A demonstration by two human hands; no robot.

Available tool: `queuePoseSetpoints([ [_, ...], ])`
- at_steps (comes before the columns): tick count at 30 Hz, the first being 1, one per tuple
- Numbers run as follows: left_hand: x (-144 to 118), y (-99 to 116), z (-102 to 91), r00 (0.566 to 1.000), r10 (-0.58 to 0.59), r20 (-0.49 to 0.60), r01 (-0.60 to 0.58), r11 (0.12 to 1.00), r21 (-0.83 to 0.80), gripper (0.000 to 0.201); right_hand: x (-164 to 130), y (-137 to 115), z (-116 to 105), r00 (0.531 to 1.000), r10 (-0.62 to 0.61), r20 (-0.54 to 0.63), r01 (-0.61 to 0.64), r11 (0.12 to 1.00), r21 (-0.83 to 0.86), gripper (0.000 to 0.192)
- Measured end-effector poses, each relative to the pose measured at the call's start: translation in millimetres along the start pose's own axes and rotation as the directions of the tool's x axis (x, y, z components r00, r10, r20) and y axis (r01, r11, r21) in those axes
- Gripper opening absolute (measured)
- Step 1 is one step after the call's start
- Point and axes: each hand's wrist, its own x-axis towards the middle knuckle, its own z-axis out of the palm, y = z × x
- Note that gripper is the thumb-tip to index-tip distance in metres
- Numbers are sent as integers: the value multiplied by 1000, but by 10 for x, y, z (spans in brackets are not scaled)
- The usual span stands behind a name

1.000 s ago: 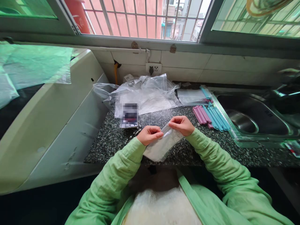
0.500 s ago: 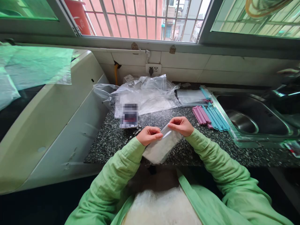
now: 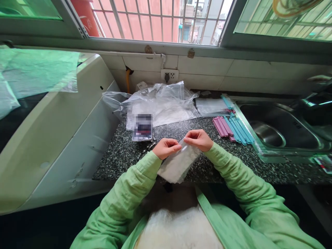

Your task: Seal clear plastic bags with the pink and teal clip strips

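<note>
Clutter lines the back of the speckled stone table [image 3: 124,155]: a heap of crumpled clear plastic bags [image 3: 160,103] lies against the tiled wall below a wall socket [image 3: 169,75], a blurred card [image 3: 142,127] rests just in front of the heap, and a flat stack of clear bags [image 3: 211,107] sits to its right. Pink and blue sealing sticks [image 3: 232,127] lie in a row near the rim of the steel sink [image 3: 282,129], well apart from the hands. A white appliance [image 3: 54,131] stands off to the left. Nothing lies between the hands and these things. Near the table's front edge, a small clear bag of white powder [image 3: 177,164] is held up, tilted, its lower end hanging toward the person's lap. The left hand [image 3: 166,148] has its grip pinched closed on the bag's top edge at the left, and the right hand [image 3: 198,139] has its grip pinched closed on the same edge at the right, the two hands near one another with the bag's mouth stretched between them.
</note>
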Motion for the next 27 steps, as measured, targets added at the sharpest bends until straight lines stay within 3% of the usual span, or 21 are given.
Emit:
queuePoseSetpoints([
  [14, -22, -3, -35, 1000, 23, -15, -23, 1000, -14, 37, 15, 10, 20, 1000, -3, 4, 3, 1000, 6, 35],
  [20, -37, 30, -78, 992, 43, -118, -45, 999, -7, 37, 17, -3, -9, 994, 47, 96, -46, 999, -4, 40],
  [27, -31, 32, -103, 958, 125, -257, -121, 992, 31, 33, 10, 29, -27, 999, -25, -47, 23, 999, -48, 32],
])
